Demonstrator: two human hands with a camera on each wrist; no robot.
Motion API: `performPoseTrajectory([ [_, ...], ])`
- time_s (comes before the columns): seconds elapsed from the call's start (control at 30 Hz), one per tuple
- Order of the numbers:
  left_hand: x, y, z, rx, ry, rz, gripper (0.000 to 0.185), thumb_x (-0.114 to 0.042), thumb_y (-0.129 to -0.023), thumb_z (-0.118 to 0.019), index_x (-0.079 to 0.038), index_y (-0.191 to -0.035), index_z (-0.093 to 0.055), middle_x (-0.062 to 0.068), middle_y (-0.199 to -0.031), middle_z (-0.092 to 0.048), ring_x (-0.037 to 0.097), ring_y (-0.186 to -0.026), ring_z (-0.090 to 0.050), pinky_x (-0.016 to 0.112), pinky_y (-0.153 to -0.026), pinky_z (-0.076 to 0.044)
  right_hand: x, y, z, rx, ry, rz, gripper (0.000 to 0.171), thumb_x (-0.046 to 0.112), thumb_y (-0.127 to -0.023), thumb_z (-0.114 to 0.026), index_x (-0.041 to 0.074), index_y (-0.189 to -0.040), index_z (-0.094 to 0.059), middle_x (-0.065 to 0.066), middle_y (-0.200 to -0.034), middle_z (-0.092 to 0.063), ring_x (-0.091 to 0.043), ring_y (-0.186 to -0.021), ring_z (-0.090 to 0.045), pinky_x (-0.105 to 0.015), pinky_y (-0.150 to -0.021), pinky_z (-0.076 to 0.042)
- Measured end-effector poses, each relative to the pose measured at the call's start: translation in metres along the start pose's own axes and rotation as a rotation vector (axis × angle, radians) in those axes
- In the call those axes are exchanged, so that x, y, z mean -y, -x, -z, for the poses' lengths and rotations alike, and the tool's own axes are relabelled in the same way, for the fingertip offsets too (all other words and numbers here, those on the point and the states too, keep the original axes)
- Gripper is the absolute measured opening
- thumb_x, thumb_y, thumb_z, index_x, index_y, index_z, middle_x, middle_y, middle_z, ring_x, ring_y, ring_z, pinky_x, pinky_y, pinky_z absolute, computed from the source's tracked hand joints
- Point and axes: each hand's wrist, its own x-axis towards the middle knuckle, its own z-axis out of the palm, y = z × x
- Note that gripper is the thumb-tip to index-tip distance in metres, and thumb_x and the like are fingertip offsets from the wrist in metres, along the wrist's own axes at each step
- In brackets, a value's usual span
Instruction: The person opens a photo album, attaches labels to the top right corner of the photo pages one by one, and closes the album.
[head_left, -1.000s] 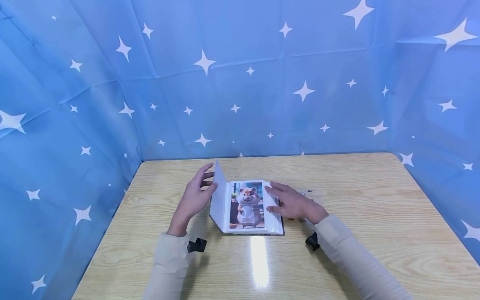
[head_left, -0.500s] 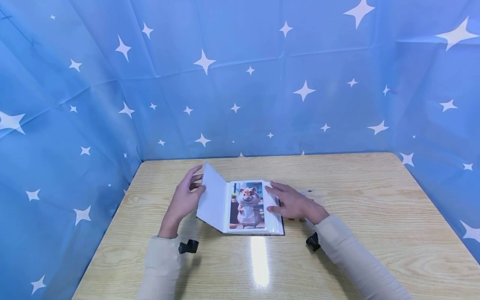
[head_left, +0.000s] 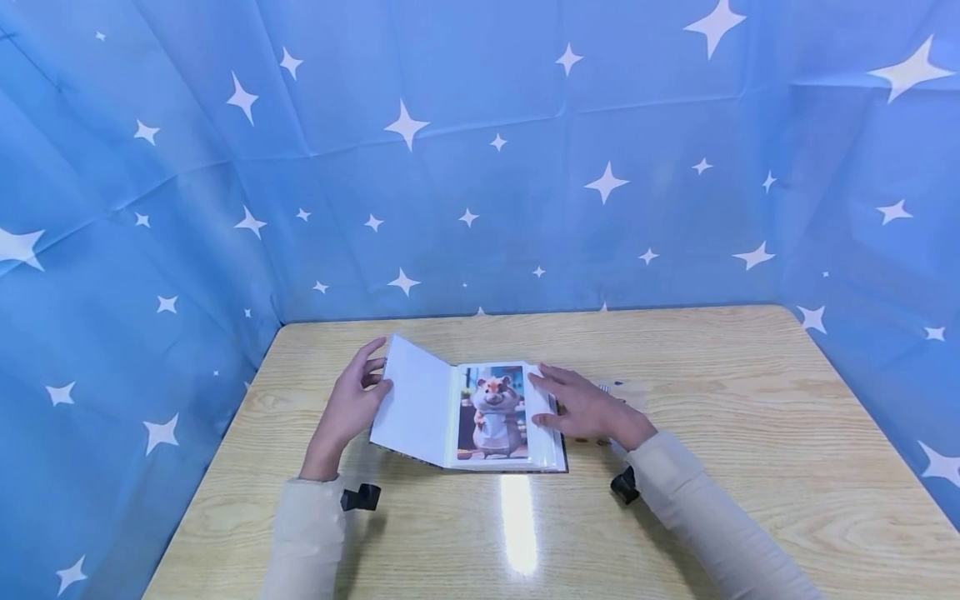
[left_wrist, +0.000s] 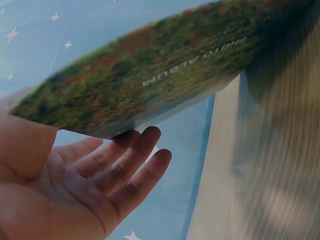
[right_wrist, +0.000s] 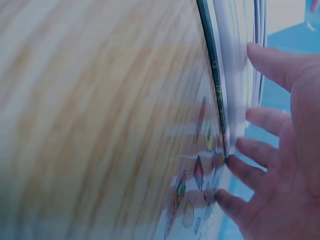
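Observation:
A photo album (head_left: 546,421) lies on the table with its front cover (head_left: 412,408) lifted, tilted to the left. My left hand (head_left: 351,408) holds the cover's free edge, thumb on the white inside and fingers behind it. In the left wrist view, the cover's flowery outside (left_wrist: 150,75) reads "PHOTO ALBUM", and the fingers spread below its edge. On the first page a picture of a hamster in a white apron (head_left: 495,417) shows inside a clear sleeve. My right hand (head_left: 588,406) rests with extended fingers along the right edge of the pages.
Right of the album, partly under my right hand, lies a clear sheet with small coloured stickers (right_wrist: 182,190). The wooden table (head_left: 735,400) carries a bright light reflection in front of the album. A blue curtain with white stars (head_left: 525,208) hangs behind and at both sides.
My left hand has moved left and slightly down, swinging the album's cover wider from nearly upright to a leftward tilt. The right hand stays in place on the pages.

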Motion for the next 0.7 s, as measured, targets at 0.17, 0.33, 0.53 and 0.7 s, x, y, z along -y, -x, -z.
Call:
performPoseTrajectory([
  [0.17,0.006,0.0,0.002,-0.012,-0.017,0.005,0.063,-0.003,-0.098,-0.053,-0.019,-0.155,-0.032,0.018,-0.142,-0.054,0.038,-0.122,-0.055,0.054,-0.102,-0.043,0.001,0.0,0.0,-0.004,-0.01,0.002,0.076,0.051,-0.098,-0.055,0.013,-0.158,-0.026,-0.018,-0.164,-0.016,-0.04,-0.149,-0.018,-0.058,-0.118,-0.022],
  [0.33,0.01,0.0,0.004,-0.022,-0.039,0.031,0.062,-0.003,-0.098,-0.052,-0.019,-0.154,-0.033,0.019,-0.142,-0.053,0.038,-0.125,-0.053,0.054,-0.105,-0.04,0.002,0.0,-0.001,-0.009,-0.013,0.004,0.076,0.05,-0.098,-0.056,0.013,-0.157,-0.026,-0.018,-0.164,-0.016,-0.04,-0.149,-0.018,-0.058,-0.118,-0.021],
  [0.53,0.014,0.0,0.005,-0.023,-0.053,0.054,0.064,-0.004,-0.097,-0.053,-0.02,-0.155,-0.031,0.019,-0.143,-0.052,0.039,-0.126,-0.052,0.054,-0.106,-0.04,0.0,0.0,-0.001,-0.006,-0.003,-0.002,0.076,0.05,-0.098,-0.056,0.014,-0.158,-0.026,-0.017,-0.164,-0.016,-0.039,-0.149,-0.018,-0.057,-0.118,-0.022],
  [0.7,0.016,0.0,0.005,-0.026,-0.066,0.085,0.064,-0.005,-0.097,-0.053,-0.021,-0.155,-0.031,0.019,-0.144,-0.052,0.038,-0.125,-0.052,0.053,-0.107,-0.04,0.0,0.001,-0.001,-0.007,0.008,0.0,0.076,0.049,-0.098,-0.056,0.013,-0.158,-0.026,-0.017,-0.164,-0.016,-0.04,-0.149,-0.018,-0.058,-0.117,-0.023],
])
